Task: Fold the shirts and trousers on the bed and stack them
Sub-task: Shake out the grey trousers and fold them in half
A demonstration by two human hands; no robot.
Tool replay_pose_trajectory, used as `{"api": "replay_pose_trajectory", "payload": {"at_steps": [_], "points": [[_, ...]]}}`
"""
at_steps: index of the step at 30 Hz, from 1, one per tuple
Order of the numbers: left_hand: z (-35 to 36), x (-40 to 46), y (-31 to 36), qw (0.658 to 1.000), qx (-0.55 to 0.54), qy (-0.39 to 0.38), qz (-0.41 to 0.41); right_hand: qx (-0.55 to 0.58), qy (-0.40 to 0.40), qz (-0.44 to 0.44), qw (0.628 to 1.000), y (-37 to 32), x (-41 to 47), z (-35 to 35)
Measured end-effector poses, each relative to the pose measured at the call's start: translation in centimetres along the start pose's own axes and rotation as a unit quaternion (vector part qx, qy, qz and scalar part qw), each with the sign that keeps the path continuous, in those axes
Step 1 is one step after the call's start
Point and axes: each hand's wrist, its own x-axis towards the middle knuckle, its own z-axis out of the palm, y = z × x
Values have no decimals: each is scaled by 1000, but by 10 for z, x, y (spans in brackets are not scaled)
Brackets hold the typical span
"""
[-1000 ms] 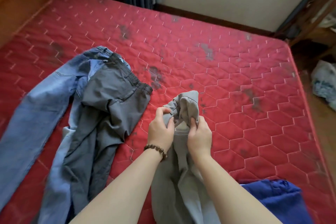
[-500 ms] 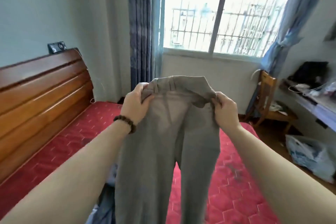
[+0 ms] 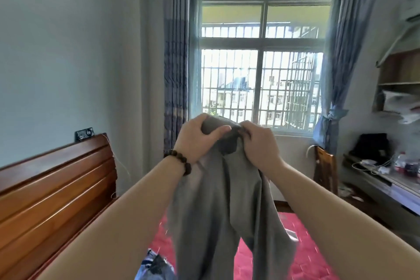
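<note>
headboard (image 3: 56, 188): brown wood with horizontal slats, seen along the left edge; a small dark gadget (image 3: 84, 133) is perched on its top rail, too blurry to be identified tbh

jeans pile (image 3: 155, 267): a bit of blue and dark fabric is spotted at the bottom edge, lying on the bed just left of the hanging grey legs

left hand (image 3: 197, 137): raised at about window-sill height, clenched on the left end of the waistband, thumb laid across the front of the cloth; a dark beaded bracelet (image 3: 179, 160) is worn on that wrist

grey trousers (image 3: 225, 207): held up in the air in front of the camera, waistband bunched between the 2 hands, which are nearly touching; the 2 legs are left dangling straight down and are cut off by the bottom edge, so it can't be told whether the hems reach the mattress

right hand (image 3: 261, 145): closed on the right end of the waistband, fingers curled in over the fabric, knuckles turned toward the camera

red mattress (image 3: 304, 254): quilted, seen below and behind the trouser legs, mostly to their right

window (image 3: 261, 70): barred, bright, buildings seen outside; blue curtains (image 3: 176, 63) are hung at both sides, the right 1 tied back

chair (image 3: 326, 173): wooden, parked under the right curtain

desk (image 3: 386, 179): along the right wall, cluttered with cables and small stuff that can't be made out; a wooden shelf unit (image 3: 400, 75) is fixed above it
</note>
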Motion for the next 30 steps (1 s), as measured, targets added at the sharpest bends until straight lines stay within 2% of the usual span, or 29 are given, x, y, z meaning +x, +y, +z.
{"api": "replay_pose_trajectory", "payload": {"at_steps": [3,6,9,11,17,19,23,27,30], "points": [[14,-2,8,999,37,9,-31,12,-5,14,1000,-2,-13,12],[11,-2,5,999,-18,-23,-39,55,-47,9,997,6,-22,13],[1,-3,-3,992,-49,-116,-21,154,-154,35,975,11,-21,2],[-3,-3,-8,980,-44,-192,-16,233,-191,74,951,9,-15,-3],[-14,10,-11,929,-18,-370,-20,272,-358,119,885,-3,-7,4],[-24,15,-14,919,-14,-393,-24,323,-367,133,862,-1,-8,9],[-41,22,-18,914,19,-404,-22,377,-335,122,855,-4,-3,21],[-52,29,-19,905,39,-423,-20,418,-395,135,807,-15,4,32],[-62,32,-26,911,53,-409,-29,419,-376,138,815,-22,12,37]]}}
